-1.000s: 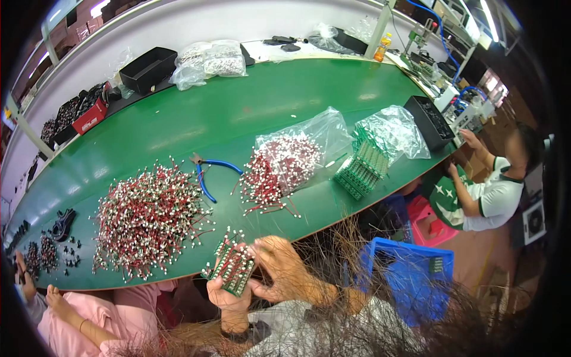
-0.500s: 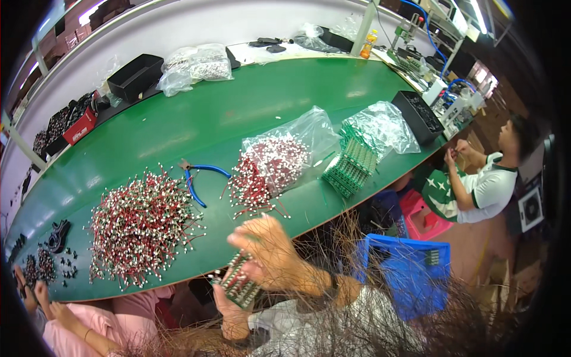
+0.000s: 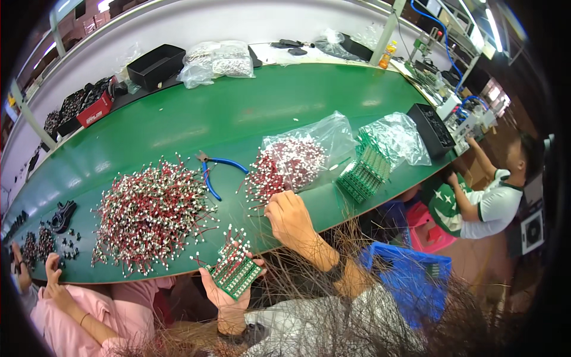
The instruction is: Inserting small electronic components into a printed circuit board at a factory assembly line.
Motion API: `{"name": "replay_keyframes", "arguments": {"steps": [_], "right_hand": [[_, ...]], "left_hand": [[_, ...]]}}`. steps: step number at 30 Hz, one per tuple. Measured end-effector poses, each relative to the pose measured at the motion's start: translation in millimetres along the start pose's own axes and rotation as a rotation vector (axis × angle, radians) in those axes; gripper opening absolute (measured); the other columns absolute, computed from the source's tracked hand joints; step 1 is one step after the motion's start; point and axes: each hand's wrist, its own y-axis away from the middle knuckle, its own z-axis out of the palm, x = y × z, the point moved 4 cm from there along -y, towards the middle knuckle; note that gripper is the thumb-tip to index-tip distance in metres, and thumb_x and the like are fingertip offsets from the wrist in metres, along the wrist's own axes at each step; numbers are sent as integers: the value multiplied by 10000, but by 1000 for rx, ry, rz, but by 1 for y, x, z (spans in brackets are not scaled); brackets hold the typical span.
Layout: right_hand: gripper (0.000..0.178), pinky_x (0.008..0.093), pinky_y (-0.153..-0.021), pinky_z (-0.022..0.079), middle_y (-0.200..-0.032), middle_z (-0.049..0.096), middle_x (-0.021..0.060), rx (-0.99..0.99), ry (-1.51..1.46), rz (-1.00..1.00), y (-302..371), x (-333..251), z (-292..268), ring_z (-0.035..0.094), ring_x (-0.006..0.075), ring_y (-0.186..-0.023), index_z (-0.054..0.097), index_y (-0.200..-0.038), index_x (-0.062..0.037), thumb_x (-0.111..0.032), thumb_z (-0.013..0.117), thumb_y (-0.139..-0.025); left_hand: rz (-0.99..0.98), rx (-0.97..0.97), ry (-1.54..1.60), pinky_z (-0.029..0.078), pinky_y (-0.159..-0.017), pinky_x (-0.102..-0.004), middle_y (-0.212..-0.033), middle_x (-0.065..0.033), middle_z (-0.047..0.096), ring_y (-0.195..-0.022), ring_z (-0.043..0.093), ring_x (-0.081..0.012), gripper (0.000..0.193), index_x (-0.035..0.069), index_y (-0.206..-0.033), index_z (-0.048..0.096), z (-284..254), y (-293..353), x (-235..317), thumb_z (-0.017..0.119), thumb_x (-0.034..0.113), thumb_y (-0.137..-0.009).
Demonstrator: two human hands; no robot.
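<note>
Right now our left hand (image 3: 225,293) grips a small green circuit board (image 3: 235,272) studded with red and white parts, just off the green worktop (image 3: 250,113) edge. Our right hand (image 3: 289,217), fingers curled, reaches into the parts spilling from a clear bag (image 3: 309,149).
</note>
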Motion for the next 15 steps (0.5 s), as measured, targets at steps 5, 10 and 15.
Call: {"name": "replay_keyframes", "arguments": {"steps": [5, 10, 15], "right_hand": [[158, 377, -808, 442, -960, 557, 68, -55, -46, -6, 1, 1, 2, 525, 264, -943, 594, -875, -56, -70, 701, -759], [165, 380, -830, 444, -963, 570, 79, -88, -19, -30, 1, 0, 4, 533, 269, -945, 587, -884, -56, -71, 700, -764], [86, 359, -703, 491, -863, 606, 107, 117, -457, 154, 1, 6, -10, 606, 299, -791, 583, -902, -21, -10, 653, -853]], "left_hand": [[65, 3, -44, 443, -943, -632, -1315, -232, 533, -1122, 561, -436, 855, -46, -1445, 331, -8, -4, 0, 298, 660, -964], [116, -11, -43, 431, -950, -651, -1377, -214, 498, -1164, 544, -423, 798, 2, -1462, 335, -5, -4, -1, 301, 634, -976], [202, -39, 36, 423, -968, -659, -1410, -219, 475, -1173, 548, -426, 788, 0, -1470, 320, 3, -4, 4, 307, 618, -980]]}}
